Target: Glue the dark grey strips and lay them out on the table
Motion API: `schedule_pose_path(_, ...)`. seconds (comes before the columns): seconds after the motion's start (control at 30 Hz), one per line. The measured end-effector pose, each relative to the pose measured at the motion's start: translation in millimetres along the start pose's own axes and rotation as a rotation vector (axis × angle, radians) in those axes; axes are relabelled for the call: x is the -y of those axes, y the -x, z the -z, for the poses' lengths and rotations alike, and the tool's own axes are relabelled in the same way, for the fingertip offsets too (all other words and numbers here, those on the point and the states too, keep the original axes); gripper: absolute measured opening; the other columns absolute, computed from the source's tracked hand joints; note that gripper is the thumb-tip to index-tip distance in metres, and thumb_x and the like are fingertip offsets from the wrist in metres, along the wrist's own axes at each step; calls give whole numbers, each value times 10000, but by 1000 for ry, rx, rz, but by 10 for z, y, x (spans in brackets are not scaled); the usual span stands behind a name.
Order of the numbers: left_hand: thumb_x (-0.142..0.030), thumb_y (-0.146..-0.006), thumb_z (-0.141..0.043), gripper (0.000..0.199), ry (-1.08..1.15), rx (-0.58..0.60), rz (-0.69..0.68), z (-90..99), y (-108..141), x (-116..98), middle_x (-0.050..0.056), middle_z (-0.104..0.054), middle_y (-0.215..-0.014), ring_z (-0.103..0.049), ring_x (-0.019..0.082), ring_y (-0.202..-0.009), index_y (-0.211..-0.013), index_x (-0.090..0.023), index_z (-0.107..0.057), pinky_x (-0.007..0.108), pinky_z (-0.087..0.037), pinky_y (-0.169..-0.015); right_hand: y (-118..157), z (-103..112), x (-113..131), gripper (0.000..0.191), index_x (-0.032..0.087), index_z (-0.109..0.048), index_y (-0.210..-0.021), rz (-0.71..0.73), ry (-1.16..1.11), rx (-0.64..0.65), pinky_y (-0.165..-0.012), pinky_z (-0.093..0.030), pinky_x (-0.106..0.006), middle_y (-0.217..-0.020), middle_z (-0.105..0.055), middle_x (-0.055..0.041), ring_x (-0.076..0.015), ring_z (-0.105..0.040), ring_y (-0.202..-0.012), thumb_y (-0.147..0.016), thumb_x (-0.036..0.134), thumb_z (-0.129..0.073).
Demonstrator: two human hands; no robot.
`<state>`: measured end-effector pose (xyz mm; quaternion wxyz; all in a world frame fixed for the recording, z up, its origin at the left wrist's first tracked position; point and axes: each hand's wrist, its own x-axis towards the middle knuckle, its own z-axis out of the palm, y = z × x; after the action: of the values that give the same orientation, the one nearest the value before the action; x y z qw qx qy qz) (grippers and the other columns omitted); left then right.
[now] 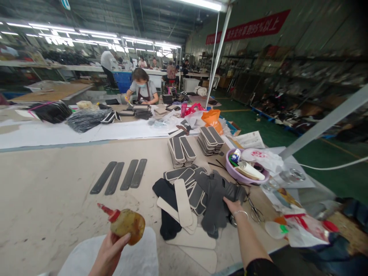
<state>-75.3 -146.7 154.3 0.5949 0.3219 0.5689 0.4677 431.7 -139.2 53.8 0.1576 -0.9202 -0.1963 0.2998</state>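
My left hand (112, 247) is wrapped around a glue bottle (129, 226) with yellowish contents, its red nozzle tilted up to the left. My right hand (234, 207) grips the edge of dark grey strips (216, 203) on the right of a loose pile; its fingertips are partly hidden by them. Cream-coloured strips (183, 203) and grey strips with cream borders (197, 196) lie in the same pile. Beyond the bottle, two pairs of dark grey strips (133, 174) lie flat on the table. A white sheet (143, 255) is under the bottle.
Two stacks of bordered strips (181, 151) stand behind the pile. At right are a purple basin (238, 175) with assorted items, scissors (255, 211) and plastic bags (304, 228). A white pole (327, 120) slants across the right side. A co-worker (142, 90) sits opposite.
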Motion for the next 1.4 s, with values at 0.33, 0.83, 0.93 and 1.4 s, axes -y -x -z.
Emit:
schedule_pose_path(0.33, -449, -483, -821, 661, -17, -54, -7, 146, 57, 14, 98, -688, -1031, -576, 375, -1083, -1056, -166, -653, 440, -499, -915, -150, 99, -110, 759, -19, -444, -1285, -29, 84, 39, -894, -455, -399, -1187, -588, -281, -347, -589, -1096, -675, 406, -598)
schedule_pose_path(0.83, -395, -558, -817, 691, 64, -13, -70, 255, -39, 26, 124, -656, -1130, -561, 368, -1123, -1164, -142, -600, 438, -479, -949, 776, 487, -349, 781, 163, -289, -1416, 151, 89, -372, -849, -473, -464, -1194, -586, -202, -392, -605, -1020, -757, 545, -463)
schedule_pose_path(0.93, -398, -587, -804, 669, 90, 8, -101, 314, -99, 17, 140, -633, -1179, -539, 367, -1156, -1167, -145, -587, 459, -462, -966, 1258, 287, 5, 765, 212, -252, -1437, 362, 151, -279, -746, -495, -447, -1014, -650, -135, -350, -650, -864, -775, 527, -471)
schedule_pose_path(1.4, -363, -638, -786, 631, 93, 136, -76, 913, -304, 101, 100, -621, -1229, -549, 315, -1162, -1204, -207, -557, 419, -454, -1000, 2034, -1626, 1013, 936, 139, -174, -1470, 654, 668, 17, -988, -345, -549, -1516, -224, -188, -412, -279, -1340, -717, 481, -610)
